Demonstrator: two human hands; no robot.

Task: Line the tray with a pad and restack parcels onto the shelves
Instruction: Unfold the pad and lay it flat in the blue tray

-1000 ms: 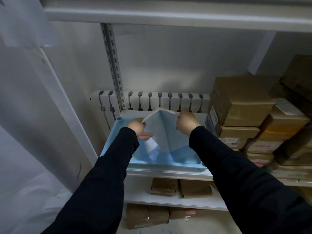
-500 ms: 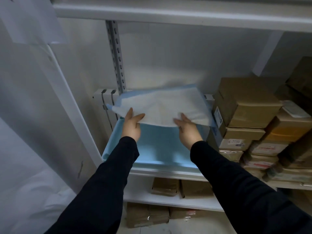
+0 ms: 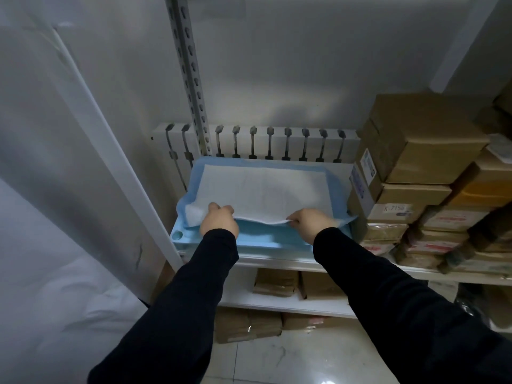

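Note:
A light blue plastic tray (image 3: 250, 241) rests on the white shelf (image 3: 274, 263). A white pad with a blue border (image 3: 263, 189) is spread flat over the tray, its far edge at the back rim. My left hand (image 3: 219, 221) grips the pad's near left edge. My right hand (image 3: 310, 221) pinches the near right edge, which is slightly lifted off the tray. Brown cardboard parcels (image 3: 410, 151) are stacked on the same shelf, right of the tray.
A slotted metal upright (image 3: 191, 79) and a white ribbed radiator (image 3: 260, 142) stand behind the tray. More parcels (image 3: 277, 281) lie on the lower shelf and on the floor (image 3: 246, 324). A white panel leans at the left (image 3: 83, 162).
The folded pad was opened and held up behind the tray, then laid down flat over it. Both hands moved from the pad's underside to its near edge.

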